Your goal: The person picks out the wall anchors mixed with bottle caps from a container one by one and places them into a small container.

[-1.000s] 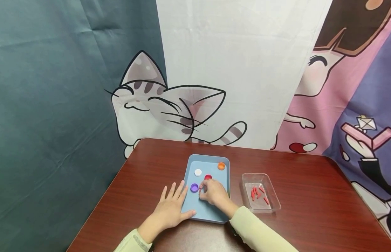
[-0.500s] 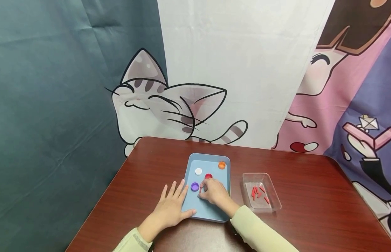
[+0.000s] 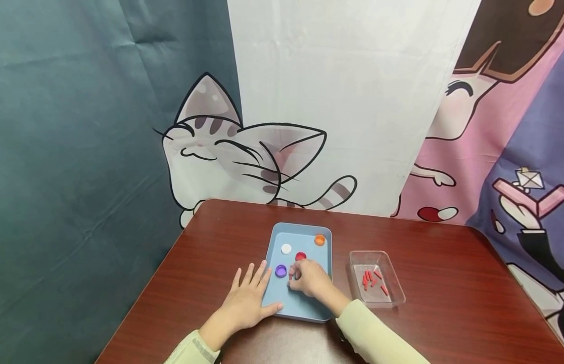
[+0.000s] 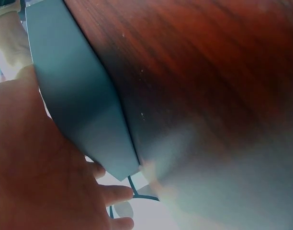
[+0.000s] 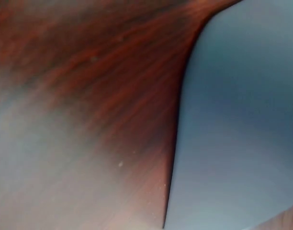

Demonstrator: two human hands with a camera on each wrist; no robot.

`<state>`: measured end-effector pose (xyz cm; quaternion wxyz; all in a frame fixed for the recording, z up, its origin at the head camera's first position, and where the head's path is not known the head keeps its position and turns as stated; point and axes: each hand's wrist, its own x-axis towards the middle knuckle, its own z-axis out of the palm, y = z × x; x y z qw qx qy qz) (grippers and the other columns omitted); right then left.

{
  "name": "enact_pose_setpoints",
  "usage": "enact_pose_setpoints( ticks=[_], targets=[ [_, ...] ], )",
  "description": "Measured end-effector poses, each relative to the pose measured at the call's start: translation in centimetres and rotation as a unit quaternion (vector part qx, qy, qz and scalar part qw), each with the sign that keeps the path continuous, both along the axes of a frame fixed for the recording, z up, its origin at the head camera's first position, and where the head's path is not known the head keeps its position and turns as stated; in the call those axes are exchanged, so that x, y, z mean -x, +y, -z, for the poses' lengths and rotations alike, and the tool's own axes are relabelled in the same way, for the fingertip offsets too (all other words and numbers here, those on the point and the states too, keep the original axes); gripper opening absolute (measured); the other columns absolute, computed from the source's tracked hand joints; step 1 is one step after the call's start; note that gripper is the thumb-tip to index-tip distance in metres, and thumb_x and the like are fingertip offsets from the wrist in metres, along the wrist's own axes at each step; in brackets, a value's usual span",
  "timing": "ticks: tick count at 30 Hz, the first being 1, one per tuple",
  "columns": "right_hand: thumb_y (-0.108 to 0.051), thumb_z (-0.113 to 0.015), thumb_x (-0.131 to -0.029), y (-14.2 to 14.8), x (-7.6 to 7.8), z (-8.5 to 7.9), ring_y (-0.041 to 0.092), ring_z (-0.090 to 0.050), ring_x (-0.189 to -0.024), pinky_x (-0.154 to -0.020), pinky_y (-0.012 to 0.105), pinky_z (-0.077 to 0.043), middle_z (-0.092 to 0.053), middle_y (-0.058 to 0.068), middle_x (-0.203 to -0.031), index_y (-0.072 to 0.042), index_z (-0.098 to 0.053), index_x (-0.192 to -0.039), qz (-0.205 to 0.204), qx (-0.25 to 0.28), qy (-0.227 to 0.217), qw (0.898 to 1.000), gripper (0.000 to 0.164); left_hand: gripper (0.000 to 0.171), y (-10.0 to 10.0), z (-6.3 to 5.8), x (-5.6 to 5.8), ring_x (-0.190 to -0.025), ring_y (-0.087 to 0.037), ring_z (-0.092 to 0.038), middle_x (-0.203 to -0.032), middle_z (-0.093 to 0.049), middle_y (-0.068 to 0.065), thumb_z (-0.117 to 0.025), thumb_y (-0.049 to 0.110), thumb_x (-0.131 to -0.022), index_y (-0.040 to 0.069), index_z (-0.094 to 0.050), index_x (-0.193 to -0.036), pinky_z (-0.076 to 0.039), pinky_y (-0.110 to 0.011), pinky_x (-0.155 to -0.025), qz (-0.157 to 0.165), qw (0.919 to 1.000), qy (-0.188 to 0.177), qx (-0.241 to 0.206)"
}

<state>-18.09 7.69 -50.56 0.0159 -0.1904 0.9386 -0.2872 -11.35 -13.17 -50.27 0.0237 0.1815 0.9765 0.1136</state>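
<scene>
My right hand (image 3: 312,279) is over the blue tray (image 3: 297,311), pinching a small red stick (image 3: 290,276) upright between thumb and index finger. Just left of those fingertips is a purple bottle-cap-like ring (image 3: 280,271); a red round cap (image 3: 300,256) is right behind them. Spread flat, my left hand (image 3: 245,303) rests against the tray's left edge, thumb across the near left corner. In the left wrist view the same hand (image 4: 46,158) lies along the tray's outer wall (image 4: 79,86). Only the tray's wall (image 5: 237,120) and tabletop appear in the right wrist view.
A white cap (image 3: 286,248) and an orange cap (image 3: 319,240) sit farther back in the tray. To the right, a clear plastic box (image 3: 391,298) holds several red sticks (image 3: 369,276). The brown table (image 3: 445,283) reaches back to a printed curtain (image 3: 355,101).
My right hand has shifted very slightly to the right, still pinching the red stick. The left hand stays put, as do the caps and the clear box.
</scene>
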Motion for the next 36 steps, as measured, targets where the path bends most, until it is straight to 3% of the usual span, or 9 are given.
enact_pose_setpoints(
  ticks=[8, 18, 25, 36],
  targets=[
    [-0.016, -0.084, -0.076, 1.1, -0.1, -0.3, 0.004, -0.045, -0.061, -0.056, 0.022, -0.04, -0.052, -0.01, -0.066, -0.015, -0.066, -0.076, -0.013, 0.026, 0.009, 1.0, 0.018, 0.094, 0.1, -0.1, 0.0, -0.152, -0.044, -0.021, -0.168, -0.021, -0.012, -0.052, 0.072, -0.092, 0.007, -0.035, -0.158, -0.013, -0.066, -0.119, 0.002, 1.0, -0.004, 0.002],
    [-0.017, -0.084, -0.079, 2.2, -0.3, -1.6, 0.006, -0.048, -0.065, -0.059, 0.023, -0.042, -0.053, -0.01, -0.069, -0.013, -0.07, -0.082, -0.001, 0.059, 0.001, 0.998, 0.015, 0.095, 0.1, -0.2, 0.2, -0.151, -0.044, -0.021, -0.168, -0.022, -0.013, -0.052, 0.073, -0.091, 0.007, -0.035, -0.158, -0.014, -0.066, -0.118, 0.002, 1.0, -0.001, 0.008],
    [-0.019, -0.086, -0.079, 3.0, -0.8, -1.9, 0.005, -0.047, -0.063, -0.057, 0.022, -0.042, -0.054, -0.011, -0.07, -0.017, -0.072, -0.086, 0.001, 0.082, 0.0, 0.997, 0.015, 0.095, -0.2, -0.1, 0.0, -0.152, -0.044, -0.021, -0.168, -0.021, -0.012, -0.05, 0.074, -0.091, 0.007, -0.035, -0.158, -0.013, -0.066, -0.119, 0.001, 0.9999, 0.0, 0.017],
    [-0.017, -0.087, -0.078, 5.2, -1.2, -3.0, 0.006, -0.047, -0.061, -0.052, 0.022, -0.042, -0.054, -0.01, -0.069, -0.017, -0.072, -0.087, 0.035, 0.112, 0.0, 0.993, 0.018, 0.094, 0.1, 0.0, 0.0, -0.152, -0.044, -0.021, -0.168, -0.022, -0.013, -0.049, 0.073, -0.092, 0.007, -0.035, -0.158, -0.012, -0.066, -0.119, 0.009, 0.9996, 0.002, 0.025]
  ],
)
